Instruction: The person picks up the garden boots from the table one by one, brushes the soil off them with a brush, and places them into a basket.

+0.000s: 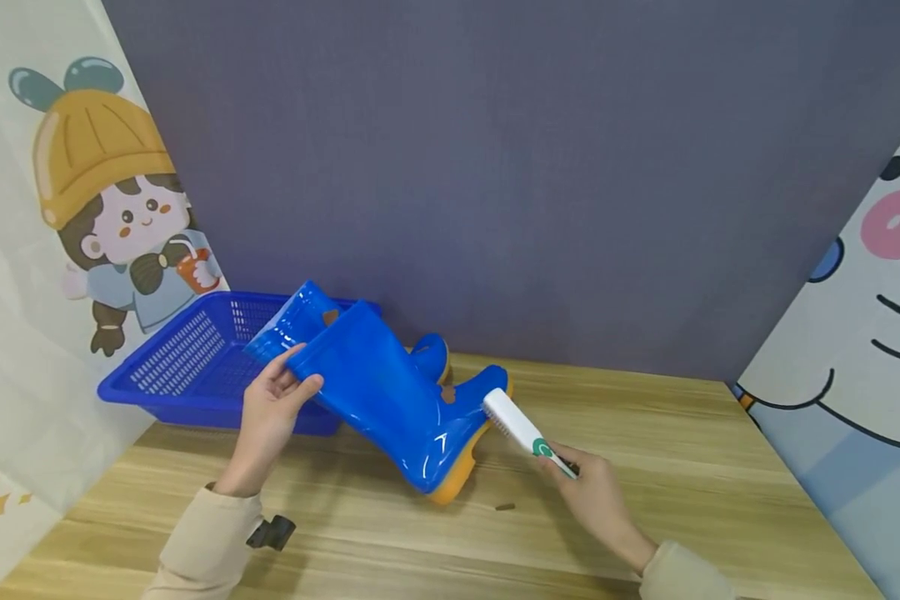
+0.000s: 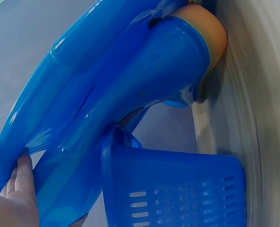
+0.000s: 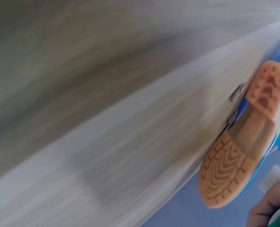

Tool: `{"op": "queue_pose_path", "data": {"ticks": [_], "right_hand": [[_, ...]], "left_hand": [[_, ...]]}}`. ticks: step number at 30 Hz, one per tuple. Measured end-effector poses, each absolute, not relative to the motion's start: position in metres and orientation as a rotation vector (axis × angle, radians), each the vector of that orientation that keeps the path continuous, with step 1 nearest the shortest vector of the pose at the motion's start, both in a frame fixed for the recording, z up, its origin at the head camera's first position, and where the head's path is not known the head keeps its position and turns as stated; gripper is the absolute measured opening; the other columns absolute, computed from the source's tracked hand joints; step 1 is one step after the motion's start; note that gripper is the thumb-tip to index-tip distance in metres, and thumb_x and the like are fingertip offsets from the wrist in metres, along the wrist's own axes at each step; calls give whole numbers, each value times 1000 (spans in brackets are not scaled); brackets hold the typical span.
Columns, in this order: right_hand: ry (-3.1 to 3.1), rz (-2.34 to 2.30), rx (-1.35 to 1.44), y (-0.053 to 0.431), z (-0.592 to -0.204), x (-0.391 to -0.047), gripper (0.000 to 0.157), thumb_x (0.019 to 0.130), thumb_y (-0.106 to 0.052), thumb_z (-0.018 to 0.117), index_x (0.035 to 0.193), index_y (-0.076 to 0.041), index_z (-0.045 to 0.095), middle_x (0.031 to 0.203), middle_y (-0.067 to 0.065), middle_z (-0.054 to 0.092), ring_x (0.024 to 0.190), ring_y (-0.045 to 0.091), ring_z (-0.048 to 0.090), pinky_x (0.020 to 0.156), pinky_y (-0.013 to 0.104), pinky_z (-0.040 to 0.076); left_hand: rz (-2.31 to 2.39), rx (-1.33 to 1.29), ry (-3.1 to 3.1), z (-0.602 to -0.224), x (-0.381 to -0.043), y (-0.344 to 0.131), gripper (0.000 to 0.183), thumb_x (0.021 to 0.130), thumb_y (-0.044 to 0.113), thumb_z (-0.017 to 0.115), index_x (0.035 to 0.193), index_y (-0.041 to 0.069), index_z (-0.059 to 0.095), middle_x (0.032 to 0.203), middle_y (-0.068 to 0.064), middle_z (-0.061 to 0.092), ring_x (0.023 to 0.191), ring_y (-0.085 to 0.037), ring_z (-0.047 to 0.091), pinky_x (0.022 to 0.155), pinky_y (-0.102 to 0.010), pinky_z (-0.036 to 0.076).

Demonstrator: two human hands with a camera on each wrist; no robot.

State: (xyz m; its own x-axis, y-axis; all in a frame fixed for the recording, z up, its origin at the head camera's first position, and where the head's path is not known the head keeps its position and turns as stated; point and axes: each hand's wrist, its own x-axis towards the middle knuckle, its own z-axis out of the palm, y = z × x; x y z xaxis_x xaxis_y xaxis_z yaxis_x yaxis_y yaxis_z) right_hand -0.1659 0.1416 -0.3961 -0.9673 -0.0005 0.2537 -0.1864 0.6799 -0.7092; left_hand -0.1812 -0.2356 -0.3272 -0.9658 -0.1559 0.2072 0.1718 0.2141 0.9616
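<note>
A blue rubber boot (image 1: 375, 375) with a yellow-orange sole (image 3: 234, 146) stands tilted on its heel, toe raised to the right. My left hand (image 1: 266, 412) grips the top rim of its shaft, thumb outside and fingers at the opening. A brown patch (image 1: 447, 393) marks the boot's instep. In my right hand (image 1: 592, 492) is a white and green brush (image 1: 517, 421), held by its handle, with the bristled head beside the boot's toe. Behind, a second blue boot (image 2: 130, 94) leans over the basket's edge, partly hidden by the first in the head view.
A blue plastic basket (image 1: 195, 408) stands at the back left of the wooden table (image 1: 645, 425). One small brown piece (image 1: 505, 506) lies in front of the boot. A grey panel (image 1: 495, 183) rises behind, with printed sheets at both sides.
</note>
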Motion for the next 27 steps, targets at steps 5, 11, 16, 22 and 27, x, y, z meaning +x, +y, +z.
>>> {"op": "queue_pose_path", "data": {"ticks": [5, 11, 16, 22, 27], "right_hand": [[-2703, 1206, 154, 137, -397, -169, 28, 79, -16, 71, 106, -6, 69, 99, 11, 69, 55, 6, 46, 47, 20, 40], [-2691, 1195, 151, 130, -393, -185, 27, 81, -16, 70, 106, -4, 69, 87, 10, 69, 52, 6, 42, 45, 20, 37], [-2616, 1205, 279, 115, -386, -200, 28, 82, -18, 69, 105, -3, 69, 96, 11, 69, 56, 8, 43, 47, 20, 36], [-2595, 1304, 220, 109, -384, -209, 28, 82, -18, 69, 104, 0, 69, 88, 12, 68, 54, 8, 42, 44, 20, 35], [-2581, 1321, 132, 123, -382, -213, 28, 84, -18, 67, 106, -1, 68, 78, 8, 64, 56, 8, 44, 46, 19, 35]], "left_hand": [[-1846, -10, -2223, -328, -181, -235, 63, 89, 31, 59, 142, 12, 32, 137, -17, 45, 105, 6, 52, 86, -8, 41], [-1835, 17, -2238, -329, -178, -231, 61, 89, 30, 60, 141, 13, 34, 135, -19, 46, 100, 9, 52, 83, -6, 42], [-1792, -17, -2211, -325, -178, -222, 54, 89, 25, 61, 137, 13, 40, 121, -18, 56, 91, 8, 55, 77, -8, 44], [-1680, -18, -2132, -309, -184, -197, 36, 86, 15, 64, 122, 15, 57, 65, 2, 44, 54, -3, 38, 46, -21, 32], [-1636, -49, -2094, -285, -195, -170, 25, 84, 16, 66, 109, 13, 64, 62, 2, 55, 45, -5, 41, 41, -21, 34]]}}
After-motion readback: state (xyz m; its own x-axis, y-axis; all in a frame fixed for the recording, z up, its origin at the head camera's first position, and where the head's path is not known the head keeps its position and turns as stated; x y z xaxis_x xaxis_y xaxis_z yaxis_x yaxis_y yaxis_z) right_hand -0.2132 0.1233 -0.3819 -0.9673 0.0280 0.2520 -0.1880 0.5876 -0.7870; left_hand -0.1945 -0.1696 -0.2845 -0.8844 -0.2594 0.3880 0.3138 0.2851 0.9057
